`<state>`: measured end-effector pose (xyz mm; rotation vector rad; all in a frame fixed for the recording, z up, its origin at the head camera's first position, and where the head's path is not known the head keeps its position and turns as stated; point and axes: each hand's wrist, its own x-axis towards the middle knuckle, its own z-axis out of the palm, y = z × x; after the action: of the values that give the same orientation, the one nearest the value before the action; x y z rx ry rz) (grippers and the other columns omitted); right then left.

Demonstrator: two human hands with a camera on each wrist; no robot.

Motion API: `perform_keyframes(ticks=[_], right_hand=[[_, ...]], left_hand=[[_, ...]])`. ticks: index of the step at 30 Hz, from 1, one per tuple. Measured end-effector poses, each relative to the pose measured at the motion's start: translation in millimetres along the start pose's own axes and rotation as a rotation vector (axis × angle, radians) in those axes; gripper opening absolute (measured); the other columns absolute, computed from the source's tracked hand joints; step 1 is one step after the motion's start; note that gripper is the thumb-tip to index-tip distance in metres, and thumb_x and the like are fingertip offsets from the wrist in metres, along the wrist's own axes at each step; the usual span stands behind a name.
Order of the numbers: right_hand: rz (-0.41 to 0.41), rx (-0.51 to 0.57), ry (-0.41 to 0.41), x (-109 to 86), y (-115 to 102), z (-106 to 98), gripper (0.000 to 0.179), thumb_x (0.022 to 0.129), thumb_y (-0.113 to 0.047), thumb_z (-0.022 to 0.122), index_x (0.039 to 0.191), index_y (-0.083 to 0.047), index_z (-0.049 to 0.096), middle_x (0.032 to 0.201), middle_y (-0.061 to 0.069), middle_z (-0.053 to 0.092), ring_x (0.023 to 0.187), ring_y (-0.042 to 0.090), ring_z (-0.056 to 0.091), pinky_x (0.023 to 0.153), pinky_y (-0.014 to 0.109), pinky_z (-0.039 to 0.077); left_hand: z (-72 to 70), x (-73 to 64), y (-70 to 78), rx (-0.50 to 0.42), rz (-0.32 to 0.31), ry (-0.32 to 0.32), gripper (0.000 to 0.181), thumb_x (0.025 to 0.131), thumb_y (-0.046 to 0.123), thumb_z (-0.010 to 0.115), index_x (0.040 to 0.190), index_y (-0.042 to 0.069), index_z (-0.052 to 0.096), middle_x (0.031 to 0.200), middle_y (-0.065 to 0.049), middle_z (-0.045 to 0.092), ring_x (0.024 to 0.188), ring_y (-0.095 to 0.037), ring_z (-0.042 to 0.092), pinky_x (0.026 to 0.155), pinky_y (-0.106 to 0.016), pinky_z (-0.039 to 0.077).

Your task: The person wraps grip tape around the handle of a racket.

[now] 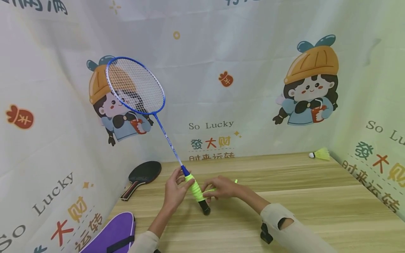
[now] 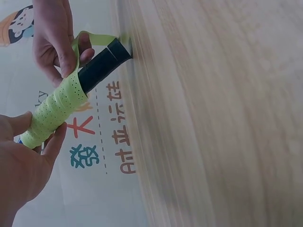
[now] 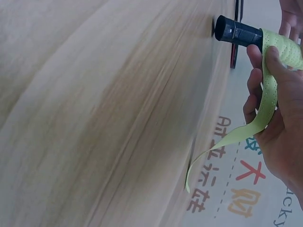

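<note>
A blue and white badminton racket (image 1: 172, 146) is held up at a slant, its strung head to the upper left. My left hand (image 1: 174, 188) grips the upper part of its handle. Yellow-green perforated grip tape (image 2: 59, 106) is wound around most of the handle, and the black butt end (image 2: 103, 65) shows bare. With thumb and fingers my right hand (image 1: 221, 187) pinches the tape beside the lowest wrap. From that hand the loose tape tail (image 3: 236, 135) hangs down in the right wrist view.
A black table tennis bat (image 1: 145, 172) lies at the table's left back. Nearer on the left is a purple case (image 1: 114, 230) with a black strap. At the back right, a yellow shuttlecock (image 1: 320, 154) lies on the wooden table (image 1: 316, 207). Printed cloth (image 1: 253, 52) surrounds the table.
</note>
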<state>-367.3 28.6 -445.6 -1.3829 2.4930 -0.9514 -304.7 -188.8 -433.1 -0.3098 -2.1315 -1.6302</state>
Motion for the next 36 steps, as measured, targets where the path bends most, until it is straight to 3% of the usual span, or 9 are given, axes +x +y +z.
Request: perform_keyframes(ticks=[4,7,10,13,20,25,32,36], right_hand=[[-0.039,-0.023,-0.019,2.3,-0.4,1.2,0.021,0.102,-0.024,0.069,0.118,-0.011,0.075,0.077,-0.002,0.078,0.058,0.014,0.069,0.059,0.019,0.053],[-0.061,-0.023,-0.035,3.9,-1.5,2.6,0.024,0.103,-0.022,0.068,0.120,-0.007,0.074,0.078,0.004,0.078,0.058,0.019,0.070,0.062,0.018,0.052],[-0.056,-0.019,-0.039,4.9,-3.7,4.3,0.023,0.103,-0.022,0.068,0.119,-0.007,0.074,0.078,0.005,0.078,0.057,0.019,0.069,0.062,0.017,0.052],[-0.039,-0.011,-0.042,5.6,-5.6,6.5,0.021,0.103,-0.024,0.068,0.115,-0.008,0.073,0.077,0.003,0.077,0.055,0.012,0.066,0.060,0.018,0.052],[-0.011,0.035,-0.019,4.6,-9.1,12.3,0.014,0.101,-0.027,0.070,0.103,-0.013,0.067,0.073,0.001,0.076,0.054,0.006,0.064,0.054,0.019,0.051],[0.002,0.003,0.037,4.5,-13.8,18.3,0.019,0.098,-0.032,0.075,0.094,-0.017,0.063,0.069,0.000,0.074,0.053,0.004,0.062,0.053,0.019,0.051],[-0.021,0.025,0.024,2.2,-16.2,17.5,0.018,0.098,-0.029,0.075,0.095,-0.016,0.064,0.070,0.000,0.075,0.056,0.012,0.066,0.053,0.018,0.049],[-0.028,0.050,-0.016,-2.4,-14.7,8.3,0.009,0.100,-0.023,0.072,0.100,-0.015,0.068,0.074,-0.004,0.076,0.062,0.024,0.071,0.053,0.019,0.051]], left_hand=[[-3.1,1.1,-2.6,-0.028,-0.035,-0.040,0.063,0.091,0.001,0.078,0.148,0.002,0.052,0.128,-0.024,0.063,0.115,-0.037,0.069,0.087,-0.028,0.058],[-4.0,0.9,-2.0,-0.047,-0.054,-0.059,0.069,0.093,-0.002,0.075,0.155,-0.001,0.043,0.128,-0.026,0.062,0.118,-0.038,0.067,0.085,-0.022,0.057],[-4.5,1.0,-3.6,-0.051,-0.044,-0.067,0.068,0.094,-0.005,0.072,0.155,-0.004,0.041,0.128,-0.028,0.062,0.119,-0.041,0.066,0.089,-0.026,0.058],[-4.5,0.3,-5.1,0.005,-0.034,-0.046,0.065,0.094,-0.004,0.071,0.153,-0.004,0.043,0.129,-0.024,0.066,0.118,-0.039,0.067,0.093,-0.031,0.057],[-1.6,-2.3,-3.7,0.092,-0.033,-0.003,0.047,0.094,0.005,0.074,0.136,0.007,0.053,0.130,-0.013,0.071,0.112,-0.032,0.068,0.092,-0.045,0.055],[2.0,-4.1,-0.8,0.099,-0.029,0.015,0.058,0.090,0.011,0.082,0.138,0.006,0.051,0.127,-0.016,0.070,0.112,-0.035,0.068,0.101,-0.057,0.049],[5.2,-3.4,-1.8,0.122,-0.002,0.054,0.064,0.086,0.005,0.085,0.142,-0.001,0.054,0.117,-0.021,0.070,0.107,-0.038,0.070,0.096,-0.054,0.055],[2.4,-2.6,-0.9,0.167,0.030,0.061,0.064,0.085,0.007,0.086,0.142,0.000,0.057,0.114,-0.017,0.073,0.101,-0.035,0.073,0.084,-0.041,0.060]])
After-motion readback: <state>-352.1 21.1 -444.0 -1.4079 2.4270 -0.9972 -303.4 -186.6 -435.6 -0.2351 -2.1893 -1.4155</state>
